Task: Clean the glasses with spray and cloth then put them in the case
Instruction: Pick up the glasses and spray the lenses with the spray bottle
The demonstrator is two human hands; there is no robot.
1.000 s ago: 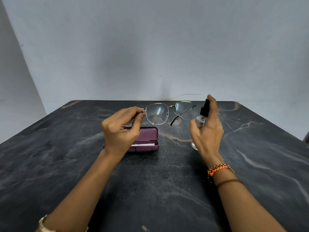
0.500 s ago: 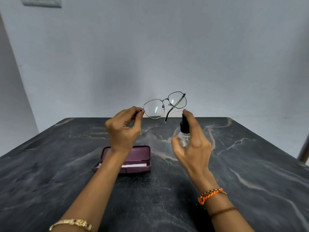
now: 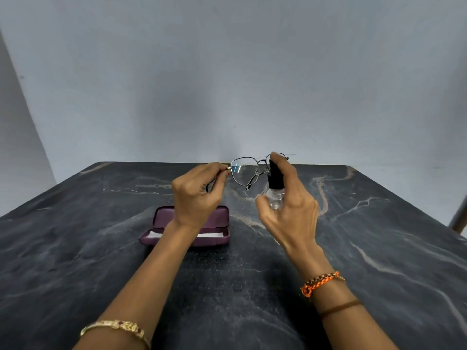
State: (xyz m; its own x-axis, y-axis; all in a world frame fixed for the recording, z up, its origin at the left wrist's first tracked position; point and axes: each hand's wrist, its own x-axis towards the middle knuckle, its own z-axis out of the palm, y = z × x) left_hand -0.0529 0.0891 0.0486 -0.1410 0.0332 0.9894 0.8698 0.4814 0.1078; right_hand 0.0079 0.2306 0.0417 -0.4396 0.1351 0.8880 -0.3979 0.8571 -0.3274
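spraying stage reached; wiping and casing judged still to be done.
the glasses are held at frame centre above the tabletop, pinched at one hinge by the left hand; the spray bottle is gripped by the right hand, a fingertip on its nozzle. the case lies open at lower centre, a white strip, perhaps the cloth, inside.

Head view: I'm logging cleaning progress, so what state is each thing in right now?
Glasses: held in the air by one corner, temples unfolded.
Spray bottle: held upright close beside the glasses, a finger on its black top.
Case: open on the table, something white inside.
Left hand: pinching the glasses' frame.
Right hand: wrapped around the spray bottle.
Table: dark marbled top, bearing the case.
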